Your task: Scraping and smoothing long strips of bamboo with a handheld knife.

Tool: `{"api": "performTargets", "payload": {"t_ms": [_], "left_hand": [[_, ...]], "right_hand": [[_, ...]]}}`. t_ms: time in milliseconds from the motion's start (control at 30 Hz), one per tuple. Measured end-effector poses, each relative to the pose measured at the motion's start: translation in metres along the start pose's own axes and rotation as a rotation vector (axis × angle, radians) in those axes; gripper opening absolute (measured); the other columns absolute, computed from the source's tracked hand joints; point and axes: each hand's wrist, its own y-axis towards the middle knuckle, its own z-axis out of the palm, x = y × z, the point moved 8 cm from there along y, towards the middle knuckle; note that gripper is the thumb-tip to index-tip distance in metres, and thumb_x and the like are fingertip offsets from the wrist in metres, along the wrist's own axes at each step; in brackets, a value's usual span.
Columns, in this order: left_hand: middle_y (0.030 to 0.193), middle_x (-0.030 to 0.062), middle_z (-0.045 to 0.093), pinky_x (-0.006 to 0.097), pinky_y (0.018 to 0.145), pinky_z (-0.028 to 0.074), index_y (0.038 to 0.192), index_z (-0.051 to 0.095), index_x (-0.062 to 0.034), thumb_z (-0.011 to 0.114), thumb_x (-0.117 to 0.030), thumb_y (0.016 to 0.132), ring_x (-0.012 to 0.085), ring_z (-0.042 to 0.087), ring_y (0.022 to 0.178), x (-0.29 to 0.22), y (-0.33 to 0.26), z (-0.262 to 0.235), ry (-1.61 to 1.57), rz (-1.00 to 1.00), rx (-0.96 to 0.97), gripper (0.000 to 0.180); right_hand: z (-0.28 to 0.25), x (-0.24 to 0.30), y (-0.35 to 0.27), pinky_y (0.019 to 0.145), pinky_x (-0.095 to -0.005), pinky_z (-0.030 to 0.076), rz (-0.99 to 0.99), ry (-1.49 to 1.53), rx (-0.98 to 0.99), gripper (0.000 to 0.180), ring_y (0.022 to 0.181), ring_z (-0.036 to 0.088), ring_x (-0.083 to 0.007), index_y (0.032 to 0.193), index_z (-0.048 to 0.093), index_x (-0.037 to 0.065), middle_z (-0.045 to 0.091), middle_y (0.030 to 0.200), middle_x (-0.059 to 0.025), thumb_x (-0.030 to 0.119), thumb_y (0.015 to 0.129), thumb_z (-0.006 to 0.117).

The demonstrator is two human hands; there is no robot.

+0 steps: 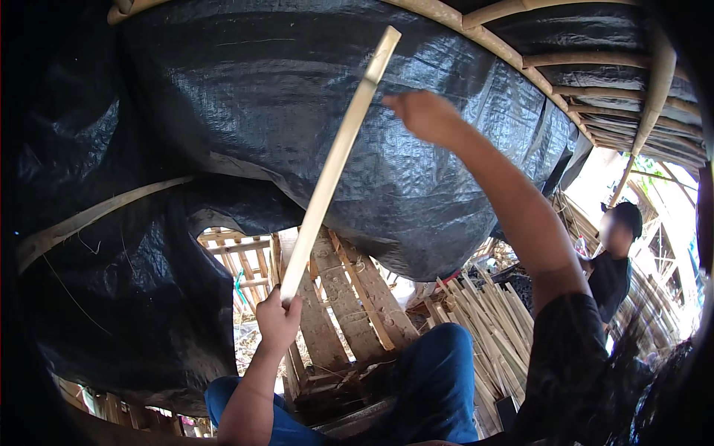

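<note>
A long pale bamboo slat with a node near its top rises at a slant in front of me, leaning to the right. My left hand is closed around its lower end, above my left knee. My right hand is raised on an outstretched arm beside the upper part of the slat, just below the node. Its fingers are curled together. A small dark tip shows at the fingers, close to the slat's edge. What they hold, if anything, is too small to tell, and I cannot tell whether they touch the slat.
Black plastic sheeting hangs ahead under bamboo poles. Wooden planks stand beyond my knees. Split bamboo strips lie piled to my right. A person in a dark cap and shirt is farther right.
</note>
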Motion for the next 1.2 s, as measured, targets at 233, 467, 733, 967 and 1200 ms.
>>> {"api": "performTargets", "payload": {"t_ms": [233, 467, 733, 967, 1200], "left_hand": [[0.054, 0.0107, 0.057, 0.034, 0.045, 0.044, 0.085, 0.061, -0.0003, 0.068, -0.018, 0.081, 0.0239, 0.059, 0.045, -0.008, -0.011, 0.003, 0.016, 0.096, 0.038, 0.019], [0.054, 0.0111, 0.057, 0.035, 0.046, 0.045, 0.080, 0.060, -0.0008, 0.069, -0.019, 0.080, 0.0256, 0.059, 0.046, -0.017, -0.014, 0.005, 0.013, 0.083, 0.065, 0.021], [0.057, 0.0123, 0.060, 0.038, 0.049, 0.047, 0.080, 0.058, -0.0016, 0.067, -0.022, 0.083, 0.0286, 0.062, 0.050, 0.003, -0.004, -0.002, 0.056, 0.022, 0.009, 0.023], [0.057, 0.0146, 0.060, 0.041, 0.048, 0.047, 0.084, 0.058, -0.0013, 0.066, -0.027, 0.087, 0.0315, 0.062, 0.051, -0.007, 0.001, -0.005, 0.124, 0.033, 0.014, 0.027], [0.055, 0.0153, 0.057, 0.040, 0.045, 0.040, 0.088, 0.055, 0.0019, 0.065, -0.022, 0.088, 0.0306, 0.057, 0.047, -0.006, 0.003, -0.014, 0.040, 0.032, 0.003, 0.026]], "right_hand": [[-0.037, -0.059, 0.012, 0.087, -0.0501, 0.049, 0.167, -0.014, -0.038, 0.059, 0.096, 0.064, -0.0387, 0.096, 0.066, 0.000, 0.067, 0.095, -0.0240, 0.046, 0.102, 0.030], [-0.050, -0.067, 0.001, 0.080, -0.0483, 0.052, 0.174, -0.031, -0.134, 0.058, 0.086, 0.067, -0.0362, 0.094, 0.066, 0.001, 0.068, 0.083, -0.0198, 0.046, 0.102, 0.030], [0.091, 0.099, -0.113, 0.075, -0.0490, 0.054, -0.285, 0.005, 0.356, 0.048, 0.079, 0.068, -0.0346, 0.102, 0.064, 0.005, 0.068, 0.083, -0.0163, 0.042, 0.101, 0.034], [0.154, 0.156, -0.168, 0.061, -0.0507, 0.055, -0.386, 0.144, 0.560, 0.050, 0.061, 0.065, -0.0376, 0.103, 0.059, 0.002, 0.063, 0.067, -0.0186, 0.044, 0.102, 0.032], [0.156, 0.184, -0.158, 0.060, -0.0503, 0.053, -0.302, 0.084, 0.450, 0.041, 0.065, 0.065, -0.0389, 0.100, 0.055, 0.004, 0.065, 0.074, -0.0190, 0.041, 0.100, 0.037]]}}
